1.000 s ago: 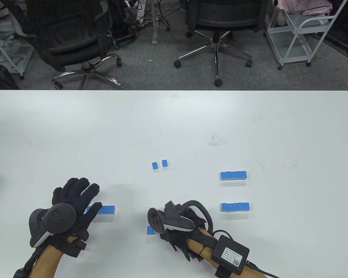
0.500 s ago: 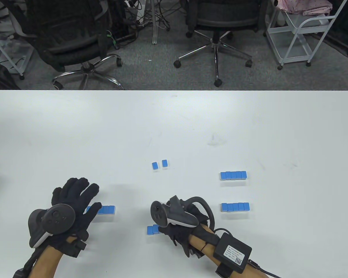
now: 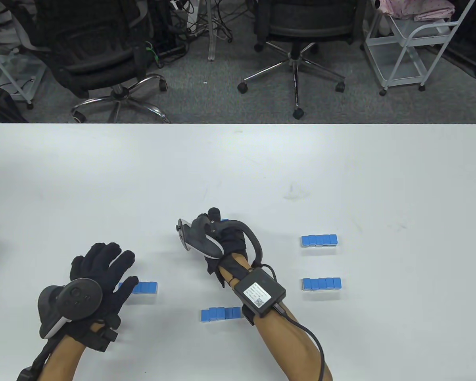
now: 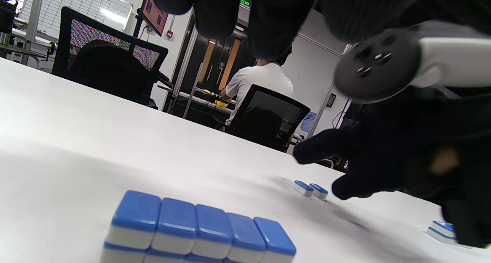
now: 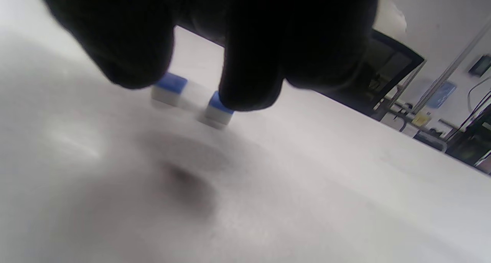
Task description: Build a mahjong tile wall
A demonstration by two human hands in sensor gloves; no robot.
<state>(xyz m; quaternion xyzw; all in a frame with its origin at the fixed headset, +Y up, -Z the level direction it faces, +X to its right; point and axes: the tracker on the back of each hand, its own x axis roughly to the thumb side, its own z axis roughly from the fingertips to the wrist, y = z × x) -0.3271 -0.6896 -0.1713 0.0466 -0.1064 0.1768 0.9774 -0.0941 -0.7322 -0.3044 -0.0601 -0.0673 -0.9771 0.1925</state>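
Blue-backed mahjong tiles lie on the white table (image 3: 103,178). My left hand (image 3: 103,266) rests flat with its fingers spread, its thumb by the left end of a short row (image 3: 144,287); the left wrist view shows this row (image 4: 199,232) stacked two high. My right hand (image 3: 212,222) is over two loose tiles at the table's middle; a blue edge (image 3: 225,219) shows beside it. In the blurred right wrist view its fingertips (image 5: 249,90) hang just above the two tiles (image 5: 169,89). It holds nothing. The left wrist view shows the loose tiles (image 4: 310,189) just left of the right hand (image 4: 383,159).
A row of tiles (image 3: 221,313) lies near the front edge under my right forearm. Two more rows stand at the right, one farther (image 3: 319,240) and one nearer (image 3: 321,283). Office chairs (image 3: 297,31) and a white cart (image 3: 416,43) stand beyond the table's far edge.
My right hand left the front row of tiles and moved up to the two loose tiles at the middle, uncovering that row. The left hand has not moved.
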